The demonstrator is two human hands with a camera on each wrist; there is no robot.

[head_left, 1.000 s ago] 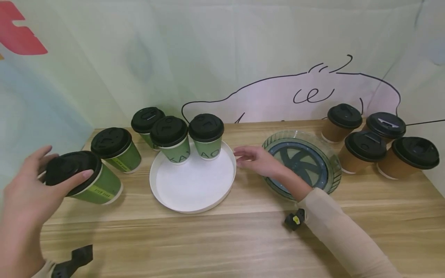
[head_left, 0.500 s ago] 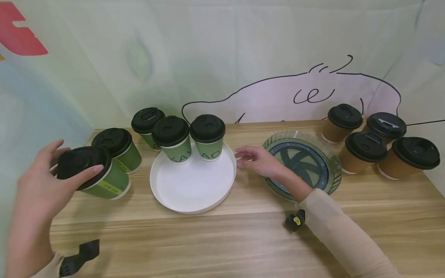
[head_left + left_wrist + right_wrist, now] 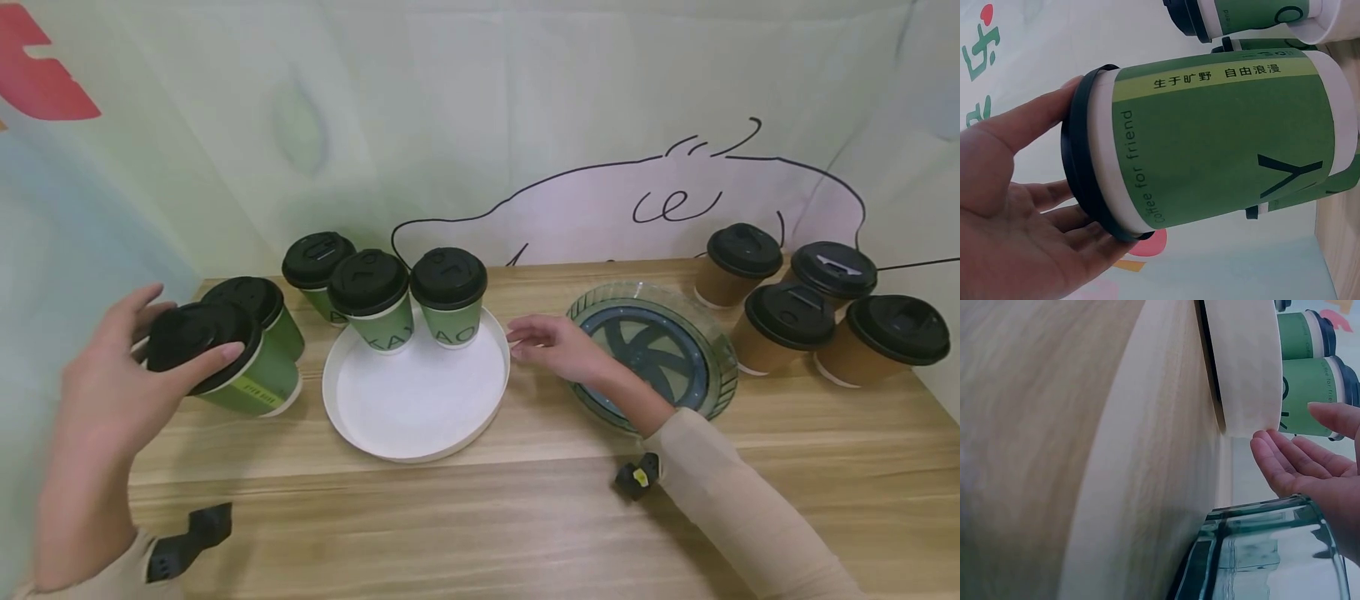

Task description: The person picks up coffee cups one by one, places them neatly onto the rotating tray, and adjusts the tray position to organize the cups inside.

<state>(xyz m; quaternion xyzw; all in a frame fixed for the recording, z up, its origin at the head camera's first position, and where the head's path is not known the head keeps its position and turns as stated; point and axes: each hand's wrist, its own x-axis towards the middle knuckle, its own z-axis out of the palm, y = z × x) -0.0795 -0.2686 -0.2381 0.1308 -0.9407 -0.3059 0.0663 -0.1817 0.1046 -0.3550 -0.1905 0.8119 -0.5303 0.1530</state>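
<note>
My left hand (image 3: 120, 375) grips a green paper coffee cup (image 3: 1222, 137) by its black lid, thumb on one side and fingers on the other. The cup tilts in the air left of a round white tray (image 3: 416, 408). Two more green coffee cups (image 3: 452, 321) with black lids stand on the tray's far part. My right hand (image 3: 558, 346) has its fingers relaxed, with fingertips right at the tray's right rim, as the right wrist view (image 3: 1310, 462) also has it.
Behind the held cup stands another green cup (image 3: 285, 333), and one more (image 3: 318, 262) is at the tray's back left. A ribbed glass dish (image 3: 720, 367) lies under my right forearm. Several brown cups (image 3: 765, 342) with black lids stand at the right, near the cloth backdrop (image 3: 480, 125).
My left hand has carried the green coffee cup rightward and slightly away from me, so it now overlaps the cup behind it. My right hand has stayed at the tray rim.
</note>
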